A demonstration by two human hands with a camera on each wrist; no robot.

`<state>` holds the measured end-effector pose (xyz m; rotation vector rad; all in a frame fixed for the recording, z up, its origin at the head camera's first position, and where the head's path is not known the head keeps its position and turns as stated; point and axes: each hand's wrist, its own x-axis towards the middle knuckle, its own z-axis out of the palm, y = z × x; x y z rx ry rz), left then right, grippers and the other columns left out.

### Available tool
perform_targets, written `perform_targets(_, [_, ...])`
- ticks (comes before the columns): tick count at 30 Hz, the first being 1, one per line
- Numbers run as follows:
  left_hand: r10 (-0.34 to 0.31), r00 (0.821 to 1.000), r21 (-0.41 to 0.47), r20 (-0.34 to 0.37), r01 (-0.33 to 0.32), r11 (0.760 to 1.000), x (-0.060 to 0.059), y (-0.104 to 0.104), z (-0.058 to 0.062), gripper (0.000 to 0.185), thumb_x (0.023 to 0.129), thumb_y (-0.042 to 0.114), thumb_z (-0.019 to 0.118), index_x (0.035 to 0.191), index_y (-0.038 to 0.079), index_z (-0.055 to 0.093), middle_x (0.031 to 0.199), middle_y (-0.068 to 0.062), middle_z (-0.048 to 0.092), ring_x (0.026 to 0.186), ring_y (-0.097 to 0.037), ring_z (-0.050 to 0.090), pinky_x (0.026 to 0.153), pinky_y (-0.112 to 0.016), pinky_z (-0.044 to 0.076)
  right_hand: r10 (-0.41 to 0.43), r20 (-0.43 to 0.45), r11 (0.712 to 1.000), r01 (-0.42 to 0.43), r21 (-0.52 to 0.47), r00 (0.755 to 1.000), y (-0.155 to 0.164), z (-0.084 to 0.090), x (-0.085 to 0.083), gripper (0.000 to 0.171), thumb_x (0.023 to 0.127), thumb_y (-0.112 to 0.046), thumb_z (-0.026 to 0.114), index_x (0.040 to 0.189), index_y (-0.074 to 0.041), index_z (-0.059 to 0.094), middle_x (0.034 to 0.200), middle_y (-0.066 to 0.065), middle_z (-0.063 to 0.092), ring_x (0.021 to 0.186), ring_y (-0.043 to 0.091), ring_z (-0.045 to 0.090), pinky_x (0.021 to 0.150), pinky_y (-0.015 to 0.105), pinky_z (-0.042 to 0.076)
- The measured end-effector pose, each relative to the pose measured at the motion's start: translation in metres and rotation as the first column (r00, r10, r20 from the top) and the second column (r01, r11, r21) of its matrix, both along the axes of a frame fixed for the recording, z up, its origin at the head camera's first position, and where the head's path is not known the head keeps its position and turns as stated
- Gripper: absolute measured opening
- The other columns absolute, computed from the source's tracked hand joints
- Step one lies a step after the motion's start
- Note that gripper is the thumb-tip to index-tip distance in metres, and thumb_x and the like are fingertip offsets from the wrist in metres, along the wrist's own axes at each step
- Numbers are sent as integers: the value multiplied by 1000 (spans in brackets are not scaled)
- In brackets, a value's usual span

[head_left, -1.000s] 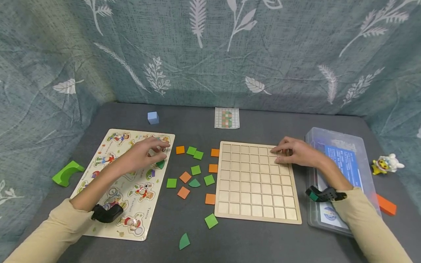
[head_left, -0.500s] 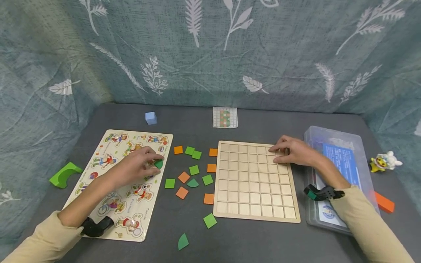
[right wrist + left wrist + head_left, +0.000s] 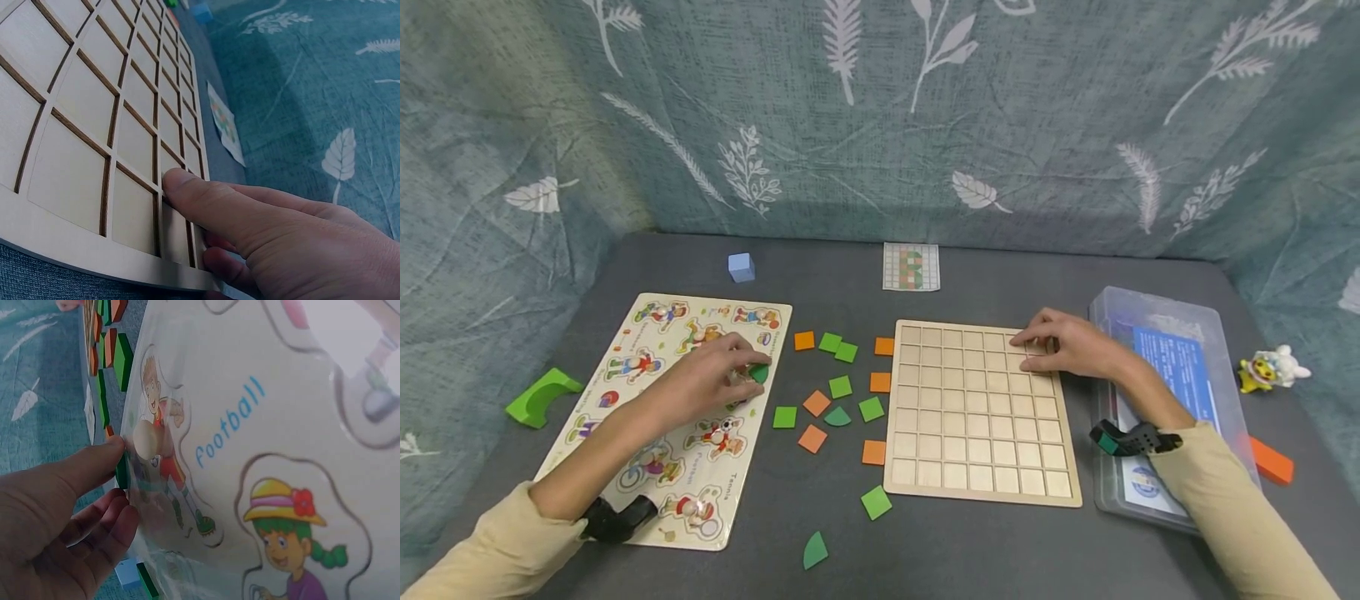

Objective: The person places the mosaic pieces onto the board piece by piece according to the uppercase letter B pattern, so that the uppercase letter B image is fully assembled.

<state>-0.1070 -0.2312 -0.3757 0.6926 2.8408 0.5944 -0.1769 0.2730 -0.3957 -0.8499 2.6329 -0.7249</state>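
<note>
My left hand (image 3: 747, 367) lies over the right side of a picture puzzle board (image 3: 647, 333) and pinches a dark green quarter-circle piece (image 3: 761, 372) at the board's edge. In the left wrist view the thumb (image 3: 94, 464) and fingers close on that green piece (image 3: 122, 473) beside the "Football" figure. My right hand (image 3: 1026, 343) rests flat on the upper right corner of a wooden grid board (image 3: 977, 417). In the right wrist view the thumb (image 3: 194, 190) lies on the grid board (image 3: 94, 125) near its edge.
Several loose orange and green tiles (image 3: 838, 387) lie between the two boards. A pattern card (image 3: 912, 267) and a blue cube (image 3: 741, 267) sit at the back. A clear plastic box (image 3: 1180, 367), a toy figure (image 3: 1273, 369) and an orange block (image 3: 1270, 461) are on the right, with a green arch (image 3: 538, 396) on the left.
My left hand drew back from the top of the picture board and closed its fingers on the green quarter-circle piece. The right hand stayed on the grid board.
</note>
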Motion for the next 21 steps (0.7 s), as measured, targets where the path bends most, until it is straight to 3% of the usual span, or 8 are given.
perform_targets(12, [7, 1000, -14, -25, -8, 1000, 1, 3, 1, 33, 83, 15, 75, 114, 4, 69, 99, -9, 61, 77, -14, 51, 64, -26, 41, 13, -5, 1000, -13, -1, 1000, 0, -1, -1, 34, 85, -23, 74, 117, -11, 70, 97, 1, 56, 77, 6, 48, 65, 24, 43])
perform_targets(21, [-14, 999, -8, -35, 13, 1000, 2, 9, 1, 28, 83, 8, 73, 111, 2, 70, 97, -8, 62, 80, -13, 61, 68, -27, 50, 13, -13, 1000, -13, -3, 1000, -1, 0, 0, 34, 85, -22, 75, 117, -11, 70, 97, 1, 56, 77, 7, 49, 66, 24, 44])
